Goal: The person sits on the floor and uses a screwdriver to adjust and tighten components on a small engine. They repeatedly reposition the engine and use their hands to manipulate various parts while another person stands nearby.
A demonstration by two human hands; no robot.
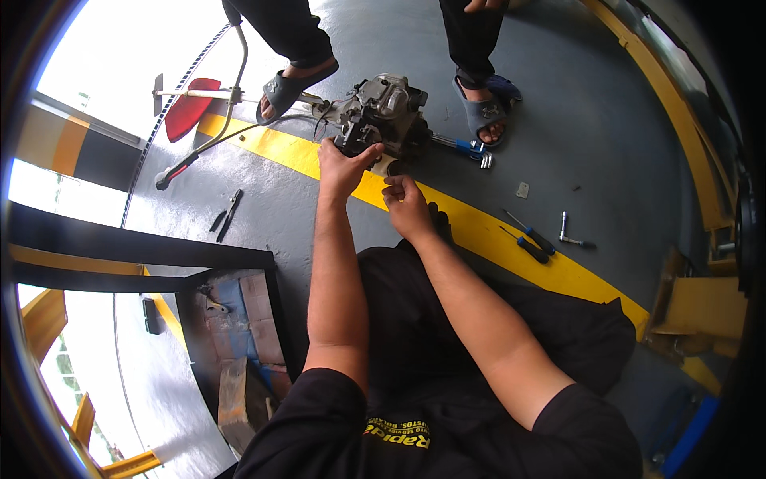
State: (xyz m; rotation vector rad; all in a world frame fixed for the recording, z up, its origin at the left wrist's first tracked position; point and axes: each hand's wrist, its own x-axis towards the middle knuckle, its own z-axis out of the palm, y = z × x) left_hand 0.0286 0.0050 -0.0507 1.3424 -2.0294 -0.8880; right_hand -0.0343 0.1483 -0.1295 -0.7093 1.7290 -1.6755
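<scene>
A small engine (389, 112) of a brush cutter lies on the floor in front of me, its pale shaft running off to the left past a red guard (190, 110). My left hand (345, 169) is closed around the dark near side of the engine, thumb pointing right. Just below the engine, my right hand (408, 209) has its fingers curled and pinched together beside a pale round part (384, 166). Whatever those fingers hold is too small to make out. Blue-handled hex keys (471, 148) lie right of the engine.
Another person stands across from me, one sandalled foot (283, 92) on the shaft, the other (483, 116) on the floor. Two screwdrivers (531, 246), an L-shaped wrench (568, 233) and a small plate (523, 190) lie rightward. Pliers (228, 215) lie left, near a dark metal frame (144, 239).
</scene>
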